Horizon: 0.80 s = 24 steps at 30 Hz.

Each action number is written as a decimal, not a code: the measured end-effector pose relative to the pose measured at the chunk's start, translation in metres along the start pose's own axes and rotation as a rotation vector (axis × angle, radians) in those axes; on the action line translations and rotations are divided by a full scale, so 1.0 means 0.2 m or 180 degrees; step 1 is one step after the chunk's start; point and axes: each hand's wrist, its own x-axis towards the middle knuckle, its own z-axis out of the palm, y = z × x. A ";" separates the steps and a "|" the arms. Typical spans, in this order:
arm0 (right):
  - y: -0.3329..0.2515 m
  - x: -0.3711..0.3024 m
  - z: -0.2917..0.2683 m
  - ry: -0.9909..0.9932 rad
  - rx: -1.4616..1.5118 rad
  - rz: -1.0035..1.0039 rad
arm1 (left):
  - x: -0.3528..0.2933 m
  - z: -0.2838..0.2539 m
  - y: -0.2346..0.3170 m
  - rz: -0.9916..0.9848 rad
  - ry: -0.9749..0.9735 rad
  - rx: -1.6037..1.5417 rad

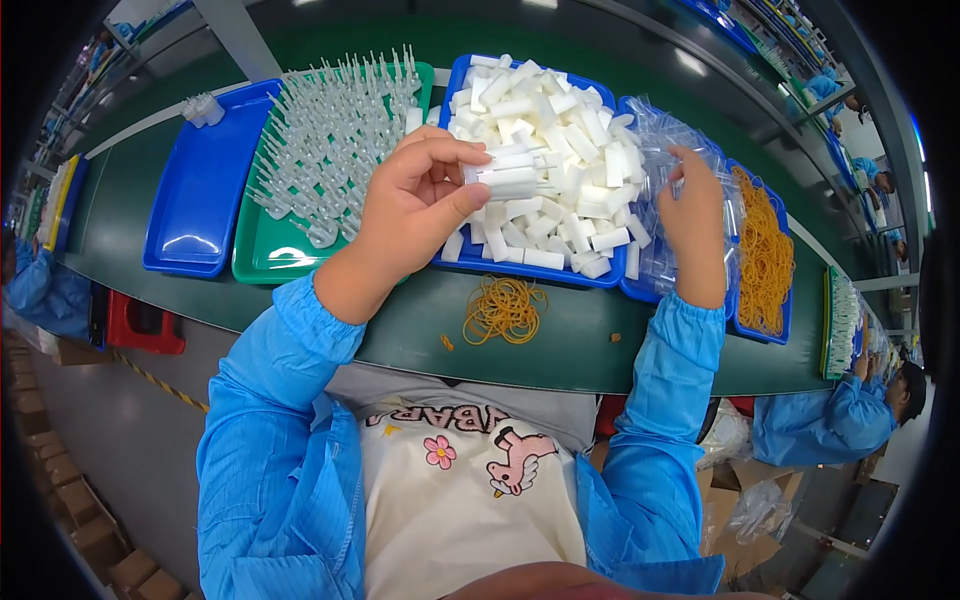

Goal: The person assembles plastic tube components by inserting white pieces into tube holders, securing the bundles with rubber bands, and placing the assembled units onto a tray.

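My left hand [425, 190] is raised over the left part of the white foam blocks, closed on a small bundle of white pieces [512, 178]. Thin pins stick out of the bundle's right end; fingers and thumb pinch its left end. Beneath it a blue tray [572, 273] is heaped with short white foam blocks [600, 160]. My right hand [695, 215] is over a blue tray of clear plastic tubes [650, 240], its thumb and forefinger apart. I see nothing between them.
Left of the foam, a green tray [265, 265] holds many upright clear pieces with thin tips. A blue tray [190, 200] at far left has a few white pieces. Orange rubber bands [765, 250] fill the right tray; a loose pile [503, 310] lies on the green table [400, 345]. Co-workers sit nearby.
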 end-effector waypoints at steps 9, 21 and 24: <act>0.04 -0.01 0.05 0.0527 -0.0180 -0.0921 | -0.01 0.00 0.02 -0.0019 -0.0019 0.0027; -0.01 -0.03 -0.01 0.0380 0.0389 -0.0527 | 0.00 0.01 0.02 0.0112 0.0046 0.0120; 0.00 -0.03 0.00 0.0791 0.0456 -0.0913 | 0.00 0.00 0.03 0.0088 -0.0093 0.0356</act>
